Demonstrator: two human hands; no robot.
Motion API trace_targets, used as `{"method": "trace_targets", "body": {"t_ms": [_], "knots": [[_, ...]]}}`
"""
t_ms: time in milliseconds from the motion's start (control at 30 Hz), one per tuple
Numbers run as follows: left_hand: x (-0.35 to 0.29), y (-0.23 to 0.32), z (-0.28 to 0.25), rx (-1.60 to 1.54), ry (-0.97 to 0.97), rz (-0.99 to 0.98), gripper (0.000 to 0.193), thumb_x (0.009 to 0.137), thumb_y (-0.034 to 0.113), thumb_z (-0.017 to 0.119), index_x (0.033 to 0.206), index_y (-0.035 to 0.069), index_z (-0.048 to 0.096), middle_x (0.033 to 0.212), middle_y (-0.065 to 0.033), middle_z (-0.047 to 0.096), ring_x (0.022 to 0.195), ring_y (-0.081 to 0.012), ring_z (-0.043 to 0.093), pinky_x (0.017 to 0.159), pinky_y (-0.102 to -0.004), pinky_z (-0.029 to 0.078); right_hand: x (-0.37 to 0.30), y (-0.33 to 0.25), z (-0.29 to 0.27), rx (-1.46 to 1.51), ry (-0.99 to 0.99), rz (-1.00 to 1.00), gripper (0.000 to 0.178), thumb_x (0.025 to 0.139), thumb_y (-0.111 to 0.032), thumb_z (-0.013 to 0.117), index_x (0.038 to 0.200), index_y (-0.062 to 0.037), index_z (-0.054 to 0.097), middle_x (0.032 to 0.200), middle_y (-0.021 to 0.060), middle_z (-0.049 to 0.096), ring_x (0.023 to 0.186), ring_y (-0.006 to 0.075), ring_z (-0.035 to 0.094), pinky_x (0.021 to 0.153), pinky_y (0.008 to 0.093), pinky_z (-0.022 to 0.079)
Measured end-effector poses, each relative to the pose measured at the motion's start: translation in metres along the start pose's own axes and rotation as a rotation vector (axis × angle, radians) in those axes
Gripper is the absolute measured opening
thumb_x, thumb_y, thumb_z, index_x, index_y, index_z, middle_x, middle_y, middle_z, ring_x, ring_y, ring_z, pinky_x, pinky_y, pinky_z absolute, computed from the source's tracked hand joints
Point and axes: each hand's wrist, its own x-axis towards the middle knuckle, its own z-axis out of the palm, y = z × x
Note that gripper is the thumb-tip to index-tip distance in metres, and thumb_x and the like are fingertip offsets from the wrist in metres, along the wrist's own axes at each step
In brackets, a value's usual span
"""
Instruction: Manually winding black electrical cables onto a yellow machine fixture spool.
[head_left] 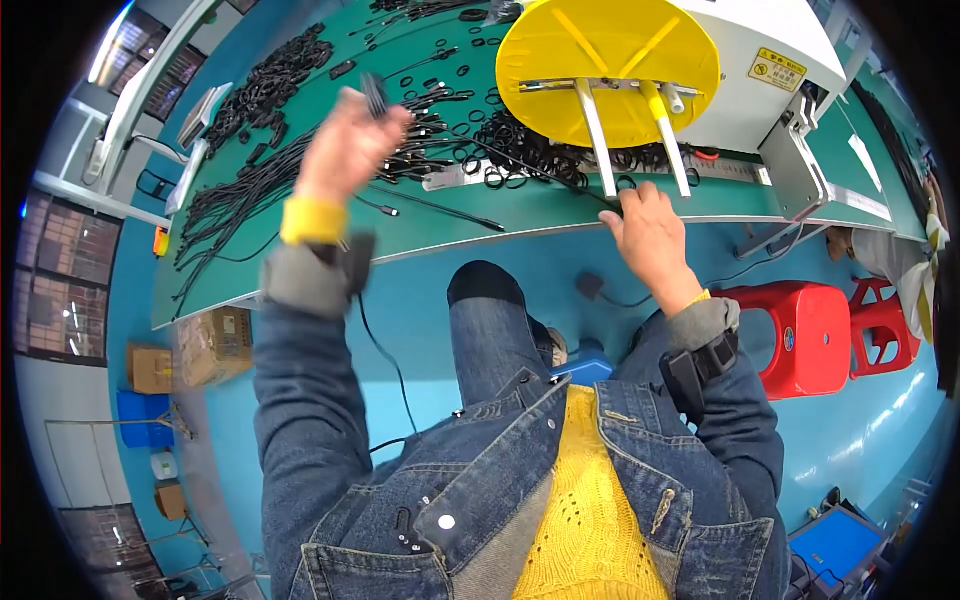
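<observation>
My left hand [350,145] is raised over the left part of the green bench, smeared by motion. At its fingertips is a blurred dark thing [375,95], moving with the hand; its kind cannot be made out. Close to the bench's front edge, my right hand [650,235] has its fingers closed on what looks like the end of a thin black cable [560,178]. The hand is just below two metal rods [597,140] that stick out beneath a yellow disc [610,60]. Black cables [250,195] with connectors lie in a bundle below my left hand.
Small black rings [510,135] are heaped under the disc, beside a steel ruler [725,170]. A white machine [760,75] with a metal bracket [800,165] stands at right. Another black heap [270,85] lies far left. Red stools [800,340] and cartons [215,345] are on the floor.
</observation>
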Motion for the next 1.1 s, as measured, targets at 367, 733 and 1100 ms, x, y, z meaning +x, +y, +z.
{"method": "trace_targets", "body": {"t_ms": [367, 733, 1100], "knots": [[-0.008, -0.099, 0.053, 1.479, -0.158, 0.749, 0.034, 0.074, 0.014, 0.065, 0.108, 0.009, 0.06, 0.099, -0.0112, 0.062, 0.089, -0.0244, 0.06, 0.079, -0.037, 0.048, -0.02, -0.025, -0.011, 0.033, 0.132, -0.121, 0.015, 0.08, -0.014, 0.06, 0.087, -0.0044, 0.052, 0.072, 0.0092, 0.053, 0.068, 0.0275, 0.055, 0.056, 0.0375, 0.046], [-0.01, -0.123, 0.018, 1.585, -0.135, 0.907, 0.02, 0.074, 0.012, 0.065, 0.094, 0.011, 0.064, 0.099, -0.0046, 0.06, 0.099, -0.0262, 0.054, 0.086, -0.0399, 0.041, -0.02, -0.03, -0.046, 0.039, 0.094, -0.22, 0.017, 0.077, -0.013, 0.063, 0.09, -0.0079, 0.053, 0.075, 0.008, 0.056, 0.066, 0.025, 0.057, 0.056, 0.0354, 0.046], [-0.026, -0.146, 0.005, 1.387, -0.076, 1.006, 0.017, 0.076, 0.014, 0.065, 0.093, 0.011, 0.064, 0.097, -0.0057, 0.06, 0.099, -0.027, 0.054, 0.084, -0.038, 0.041, -0.052, -0.06, -0.042, 0.064, 0.068, -0.149, 0.013, 0.076, -0.012, 0.064, 0.085, -0.0074, 0.056, 0.072, 0.007, 0.054, 0.066, 0.0249, 0.056, 0.056, 0.0337, 0.045]]}}
